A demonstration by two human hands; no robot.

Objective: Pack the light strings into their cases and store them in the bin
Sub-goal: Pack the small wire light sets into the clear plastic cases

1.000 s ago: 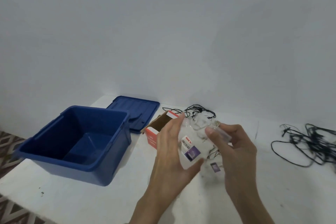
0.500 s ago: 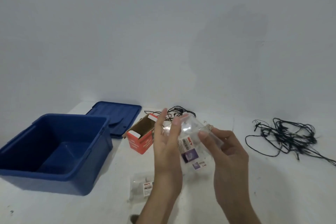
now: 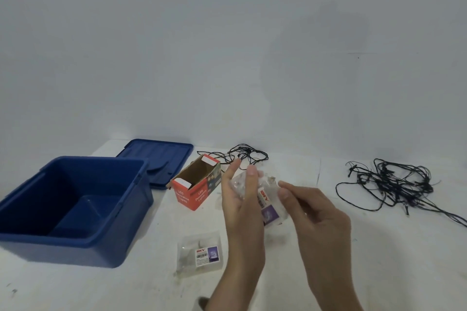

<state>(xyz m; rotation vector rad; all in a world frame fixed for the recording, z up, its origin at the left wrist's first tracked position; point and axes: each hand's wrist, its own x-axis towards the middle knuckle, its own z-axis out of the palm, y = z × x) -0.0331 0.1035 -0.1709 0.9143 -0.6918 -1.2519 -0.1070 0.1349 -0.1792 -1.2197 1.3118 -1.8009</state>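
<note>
**Inspector:** How are the hands standing?

**Assistant:** Both are working above the white surface (image 3: 353,260), near the centre. The left hand (image 3: 242,212) is lying with straight fingers flat against a clear plastic pouch with a printed label (image 3: 269,208). Its thumb is hidden. The right hand (image 3: 319,221) is pinching the pouch's right edge between thumb and forefinger.

**Inspector:** Contents?

**Assistant:** Something pale is bunching inside, too blurred to confirm as a string.

**Inspector:** Where are the other items lying?

**Assistant:** A large tangle of black light string (image 3: 394,184) is lying well apart at the right. A smaller black light string (image 3: 243,155) is lying at the far side, behind an open orange cardboard box (image 3: 193,193). A second clear labelled pouch (image 3: 202,255) is lying nearer, just left of the left wrist. The blue plastic bin (image 3: 121,209) is standing open at the left and looking empty, its flat blue lid (image 3: 161,156) lying behind it.

**Inspector:** Which step is in hand, in your judgement?

**Assistant:** The person is opening or closing this pouch, and packing is looking barely begun. My recommendation is to back the film with the left palm and work along the mouth with the right fingertips. No wire should be straying across the seal before the pouch goes left to the bin.
</note>
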